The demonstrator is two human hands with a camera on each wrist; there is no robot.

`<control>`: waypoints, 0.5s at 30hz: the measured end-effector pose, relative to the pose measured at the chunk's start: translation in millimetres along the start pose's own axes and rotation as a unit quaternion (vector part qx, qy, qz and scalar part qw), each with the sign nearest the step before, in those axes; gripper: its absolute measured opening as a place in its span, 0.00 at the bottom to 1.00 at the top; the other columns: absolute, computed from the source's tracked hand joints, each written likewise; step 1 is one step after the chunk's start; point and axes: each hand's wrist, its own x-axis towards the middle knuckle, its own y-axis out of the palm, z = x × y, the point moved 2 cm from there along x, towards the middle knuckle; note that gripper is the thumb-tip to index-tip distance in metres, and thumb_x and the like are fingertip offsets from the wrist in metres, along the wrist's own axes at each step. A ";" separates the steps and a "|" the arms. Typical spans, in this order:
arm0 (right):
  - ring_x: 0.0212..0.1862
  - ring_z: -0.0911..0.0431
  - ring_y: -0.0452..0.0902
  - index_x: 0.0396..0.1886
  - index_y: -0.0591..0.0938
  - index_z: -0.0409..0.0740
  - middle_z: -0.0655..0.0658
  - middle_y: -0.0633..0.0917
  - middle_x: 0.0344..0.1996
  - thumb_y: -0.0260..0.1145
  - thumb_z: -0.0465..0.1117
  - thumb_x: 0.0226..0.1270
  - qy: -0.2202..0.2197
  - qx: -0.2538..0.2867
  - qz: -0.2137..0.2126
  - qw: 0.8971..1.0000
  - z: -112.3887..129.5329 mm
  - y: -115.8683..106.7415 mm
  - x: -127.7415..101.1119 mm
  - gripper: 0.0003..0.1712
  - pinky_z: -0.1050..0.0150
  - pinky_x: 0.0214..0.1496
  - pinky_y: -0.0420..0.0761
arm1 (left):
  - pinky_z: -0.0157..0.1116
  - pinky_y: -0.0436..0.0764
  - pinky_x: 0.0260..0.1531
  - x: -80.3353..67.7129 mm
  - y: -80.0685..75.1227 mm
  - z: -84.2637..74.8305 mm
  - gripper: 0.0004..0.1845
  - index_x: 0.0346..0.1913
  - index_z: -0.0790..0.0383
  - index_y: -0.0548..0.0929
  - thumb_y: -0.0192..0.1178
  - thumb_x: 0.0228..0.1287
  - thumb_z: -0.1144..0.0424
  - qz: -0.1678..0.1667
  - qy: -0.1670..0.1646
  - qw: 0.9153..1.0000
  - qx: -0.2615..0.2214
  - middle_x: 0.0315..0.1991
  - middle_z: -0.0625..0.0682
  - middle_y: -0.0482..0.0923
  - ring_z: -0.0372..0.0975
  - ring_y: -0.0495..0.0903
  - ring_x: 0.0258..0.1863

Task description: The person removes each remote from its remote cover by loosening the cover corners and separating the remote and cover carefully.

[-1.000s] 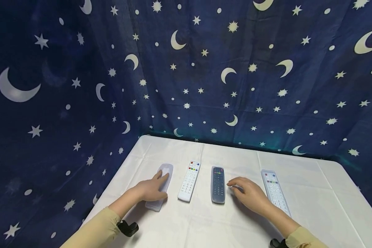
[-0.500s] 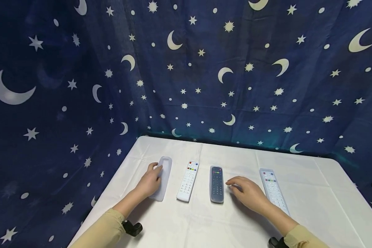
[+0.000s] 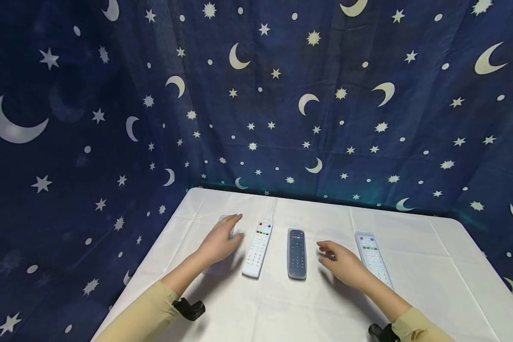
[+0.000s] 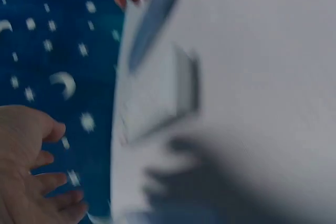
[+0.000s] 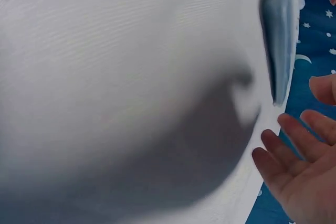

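Observation:
My left hand [image 3: 221,241] hovers over a translucent remote cover [image 3: 232,232], hiding most of it. Its fingers are spread loosely and hold nothing, also in the left wrist view, where the hand [image 4: 34,169] stands above the table. Just right of it lies a bare white remote control [image 3: 257,250] with coloured buttons. A dark remote control [image 3: 297,254] in a translucent sleeve comes next to that. My right hand [image 3: 342,262] hangs with relaxed, slightly bent fingers to the right of the dark remote, apart from it. Beyond my right wrist lies another white remote control [image 3: 373,256] in a clear sleeve.
Everything lies on a table with a creased white cloth [image 3: 320,308]. A dark blue curtain [image 3: 282,104] with moons and stars closes off the back and left side. Black straps [image 3: 189,308] circle both wrists.
My left hand first touched the translucent cover, which shifted toward the back of the table; the hand then lifted off and moved right, toward the bare white remote. My right hand has barely moved.

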 end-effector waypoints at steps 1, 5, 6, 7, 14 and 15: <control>0.61 0.39 0.78 0.68 0.76 0.37 0.36 0.82 0.59 0.67 0.40 0.72 0.009 0.013 0.004 1.000 0.4 -0.9 1.2 0.27 0.41 0.62 0.77 | 0.55 0.67 0.69 1.9 1.3 -10.2 0.31 0.77 0.61 0.66 0.59 0.75 0.57 0.016 0.006 0.999 -0.036 0.74 0.60 0.65 0.56 0.66 0.72; 0.60 0.39 0.78 0.69 0.73 0.33 0.36 0.83 0.58 0.66 0.41 0.72 0.039 0.058 0.017 0.997 1.9 -3.0 7.4 0.30 0.42 0.61 0.77 | 0.53 0.73 0.65 7.9 14.1 -44.8 0.31 0.77 0.62 0.65 0.58 0.76 0.57 0.096 0.006 0.983 -0.158 0.74 0.60 0.66 0.55 0.71 0.68; 0.60 0.39 0.78 0.69 0.73 0.32 0.36 0.82 0.58 0.66 0.41 0.73 0.045 0.067 0.018 0.997 2.2 -3.4 9.1 0.30 0.42 0.61 0.78 | 0.52 0.74 0.64 9.5 18.2 -51.4 0.31 0.77 0.62 0.65 0.58 0.76 0.56 0.113 0.002 0.977 -0.179 0.74 0.60 0.66 0.55 0.72 0.68; 0.60 0.39 0.78 0.69 0.72 0.31 0.35 0.82 0.58 0.66 0.41 0.73 0.051 0.075 0.019 0.996 2.5 -3.7 10.8 0.30 0.43 0.61 0.78 | 0.52 0.74 0.64 11.2 22.5 -57.2 0.32 0.77 0.63 0.65 0.58 0.76 0.56 0.129 -0.004 0.972 -0.194 0.73 0.61 0.67 0.55 0.71 0.68; 0.57 0.42 0.79 0.71 0.70 0.30 0.33 0.81 0.59 0.64 0.40 0.74 0.082 0.130 0.015 0.988 4.2 -8.2 19.3 0.31 0.50 0.54 0.83 | 0.52 0.73 0.65 25.6 46.7 -82.1 0.34 0.76 0.64 0.65 0.60 0.74 0.53 0.175 -0.060 0.952 -0.243 0.71 0.61 0.69 0.56 0.68 0.71; 0.57 0.44 0.79 0.71 0.70 0.30 0.33 0.81 0.59 0.64 0.40 0.74 0.086 0.142 0.015 0.986 4.4 -8.7 20.4 0.31 0.51 0.53 0.83 | 0.52 0.73 0.65 27.7 48.9 -84.0 0.34 0.76 0.64 0.65 0.61 0.74 0.54 0.178 -0.069 0.950 -0.248 0.71 0.61 0.69 0.56 0.68 0.70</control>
